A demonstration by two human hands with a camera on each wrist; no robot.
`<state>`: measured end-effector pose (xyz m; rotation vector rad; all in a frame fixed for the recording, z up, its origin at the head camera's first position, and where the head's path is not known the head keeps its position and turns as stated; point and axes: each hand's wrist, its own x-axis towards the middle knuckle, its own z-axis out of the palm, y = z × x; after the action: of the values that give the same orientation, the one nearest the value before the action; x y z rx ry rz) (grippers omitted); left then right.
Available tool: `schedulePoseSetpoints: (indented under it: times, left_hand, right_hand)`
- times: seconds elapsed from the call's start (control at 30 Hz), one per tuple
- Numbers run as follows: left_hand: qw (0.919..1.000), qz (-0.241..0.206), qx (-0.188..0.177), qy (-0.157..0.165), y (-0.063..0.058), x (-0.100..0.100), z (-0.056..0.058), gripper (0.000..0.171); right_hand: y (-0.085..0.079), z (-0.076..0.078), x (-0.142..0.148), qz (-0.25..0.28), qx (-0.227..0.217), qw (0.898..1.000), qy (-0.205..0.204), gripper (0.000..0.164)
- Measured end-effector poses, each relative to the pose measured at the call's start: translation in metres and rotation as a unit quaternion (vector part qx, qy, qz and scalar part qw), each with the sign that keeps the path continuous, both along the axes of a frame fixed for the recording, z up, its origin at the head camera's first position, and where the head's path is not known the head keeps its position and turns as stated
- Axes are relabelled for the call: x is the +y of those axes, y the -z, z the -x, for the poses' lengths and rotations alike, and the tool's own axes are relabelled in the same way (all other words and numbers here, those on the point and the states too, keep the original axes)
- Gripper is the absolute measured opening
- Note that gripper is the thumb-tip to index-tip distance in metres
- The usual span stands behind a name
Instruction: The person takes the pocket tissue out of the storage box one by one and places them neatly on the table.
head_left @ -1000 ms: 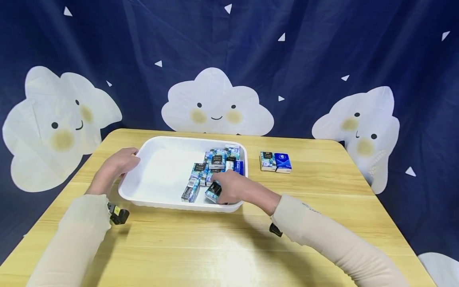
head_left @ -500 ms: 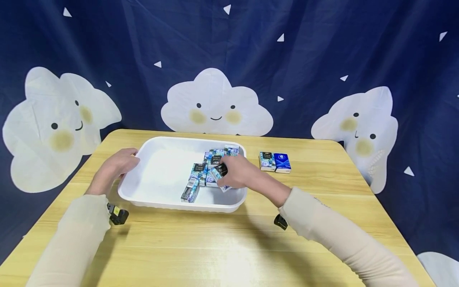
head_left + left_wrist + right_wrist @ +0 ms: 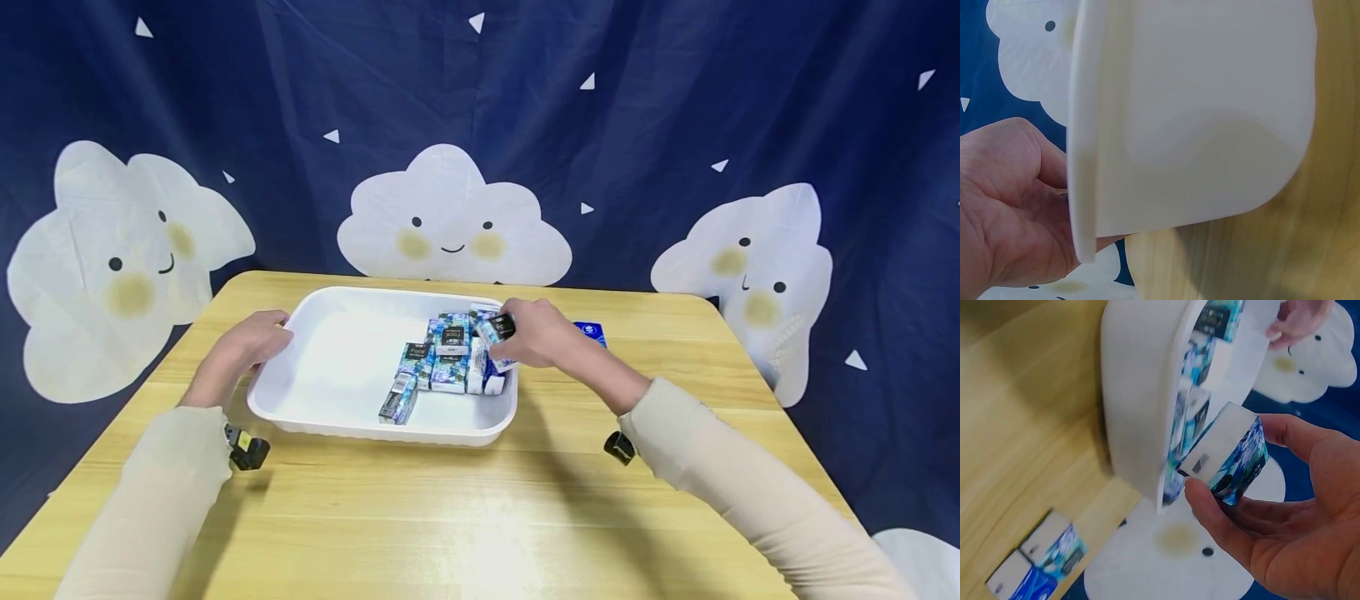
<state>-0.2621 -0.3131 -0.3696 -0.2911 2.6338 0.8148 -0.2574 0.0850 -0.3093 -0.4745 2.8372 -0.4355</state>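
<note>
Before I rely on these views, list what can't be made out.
Head: patterned pack outside the tray, hidden by the right hand.
Left wrist: most fingertips of the left hand, behind the tray.
Left wrist: tray's far end, cut off by the top edge.
Right wrist: print on the held pack, blurred.

The left sleeve (image 3: 138, 508) and right sleeve (image 3: 738, 483) were cream cloth, the right one creased toward its near end. The left wrist camera (image 3: 251, 454) was black with a yellow patch (image 3: 243, 439); the right wrist camera (image 3: 619, 447) was black and rounded.
</note>
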Motion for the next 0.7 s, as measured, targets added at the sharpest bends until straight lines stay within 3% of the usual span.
schedulePoseSetpoints:
  times: [0.27,0.5,0.7]
  left_hand:
    - [1.0,-0.002,0.001,-0.003,0.001,0.0,0.0,0.053]
    - [1.0,0.0,-0.002,0.001,0.003,-0.002,0.001,0.054]
    - [1.0,0.002,-0.006,0.002,0.0,-0.001,0.002,0.058]
  right_hand:
    - [0.003,0.023,0.039,0.015,0.045,0.998,0.049,0.051]
    - [0.016,0.046,0.083,0.008,0.044,0.993,0.109,0.072]
    - [0.028,0.056,0.115,0.0,0.024,0.99,0.141,0.076]
